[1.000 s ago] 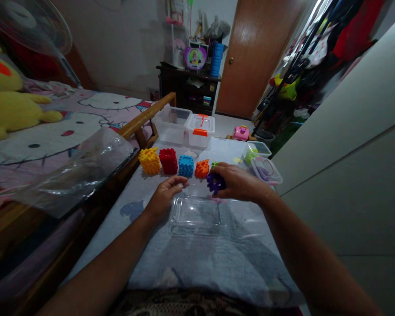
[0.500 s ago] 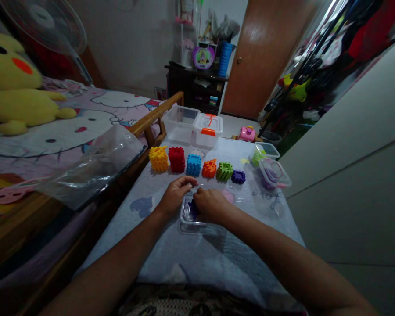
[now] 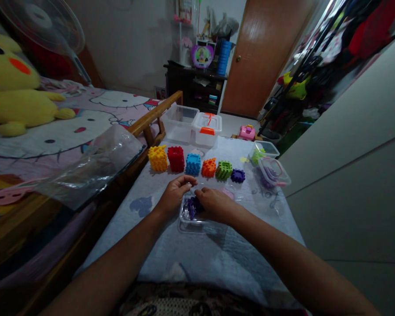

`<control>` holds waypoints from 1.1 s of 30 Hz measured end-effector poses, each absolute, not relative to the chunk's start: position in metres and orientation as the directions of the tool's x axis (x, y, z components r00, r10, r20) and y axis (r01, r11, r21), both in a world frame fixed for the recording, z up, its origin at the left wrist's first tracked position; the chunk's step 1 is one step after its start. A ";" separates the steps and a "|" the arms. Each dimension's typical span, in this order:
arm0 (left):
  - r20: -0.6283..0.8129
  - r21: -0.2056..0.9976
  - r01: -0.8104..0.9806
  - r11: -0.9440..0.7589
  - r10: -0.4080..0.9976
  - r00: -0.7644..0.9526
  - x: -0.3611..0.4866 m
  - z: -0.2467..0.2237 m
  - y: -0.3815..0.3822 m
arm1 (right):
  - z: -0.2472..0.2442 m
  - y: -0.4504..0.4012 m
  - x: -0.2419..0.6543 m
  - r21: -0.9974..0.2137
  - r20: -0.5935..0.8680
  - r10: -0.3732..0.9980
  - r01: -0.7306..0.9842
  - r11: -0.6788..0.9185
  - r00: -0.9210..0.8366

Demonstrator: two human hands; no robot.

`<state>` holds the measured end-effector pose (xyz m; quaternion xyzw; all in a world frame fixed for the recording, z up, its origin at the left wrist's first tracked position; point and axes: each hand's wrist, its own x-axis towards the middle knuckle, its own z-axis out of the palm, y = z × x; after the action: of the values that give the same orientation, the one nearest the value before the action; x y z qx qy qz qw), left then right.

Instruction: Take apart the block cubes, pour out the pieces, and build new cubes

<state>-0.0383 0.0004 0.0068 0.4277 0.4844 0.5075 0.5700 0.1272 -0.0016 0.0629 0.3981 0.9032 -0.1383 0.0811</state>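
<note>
Head view, dim room. The right hand (image 3: 215, 204) reaches down over a clear container (image 3: 196, 223), fingers curled at a dark purple piece (image 3: 192, 208) lying inside, toward the left end; whether they pinch it or merely press it cannot be told, the fingertips being hidden. The left hand (image 3: 173, 195) is at the container's far left corner, thumb and fingers bent toward one another, perhaps to steady the rim; contact unclear. Container sits directly before the person on the cloth-covered surface (image 3: 164, 259), presumably so both hands reach it easily. Beyond it, a row of knobbly stacks, one colour each: yellow (image 3: 158, 158), red (image 3: 176, 159), blue (image 3: 193, 164), orange (image 3: 209, 167), green (image 3: 224, 170), and a low purple one (image 3: 238, 176). Gaps between them seem meant to keep colours apart. Larger bins, an open box (image 3: 171, 127) and a lidded box with orange clips (image 3: 206, 138), stand behind, likely leaving the near area free for handwork.
</note>
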 end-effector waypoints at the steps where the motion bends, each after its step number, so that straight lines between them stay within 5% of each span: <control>1: -0.116 0.980 -0.161 0.116 0.993 0.015 -0.038 0.007 0.000 | 0.062 -0.002 0.128 -0.183 -0.262 0.704 0.750 0.635 -0.660; 11: -0.125 0.981 -0.146 0.126 0.992 0.015 -0.039 0.006 0.000 | 0.063 -0.004 0.126 -0.167 -0.240 0.748 0.785 0.596 -0.619; 17: -0.129 0.982 -0.136 0.127 0.992 -0.004 -0.037 0.009 -0.001 | 0.096 0.018 0.173 -0.344 -0.049 0.806 0.767 0.541 -0.590; 22: -0.104 0.989 -0.106 0.102 0.994 -0.018 -0.037 0.009 -0.001 | 0.086 0.072 0.239 -0.190 0.032 0.956 0.937 0.293 -0.292; 24: -0.098 0.990 -0.103 0.096 0.995 -0.013 -0.038 0.007 -0.001 | 0.068 0.087 0.255 -0.096 -0.075 0.955 0.955 0.281 -0.288; 33: -0.107 0.989 -0.106 0.107 0.994 0.008 -0.039 0.006 0.000 | 0.026 0.105 0.263 -0.068 -0.161 0.933 0.947 0.315 -0.322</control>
<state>-0.0390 -0.0003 0.0056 0.4457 0.4981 0.4977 0.5528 0.2631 0.1050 0.0264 0.5805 0.8095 -0.0749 0.0458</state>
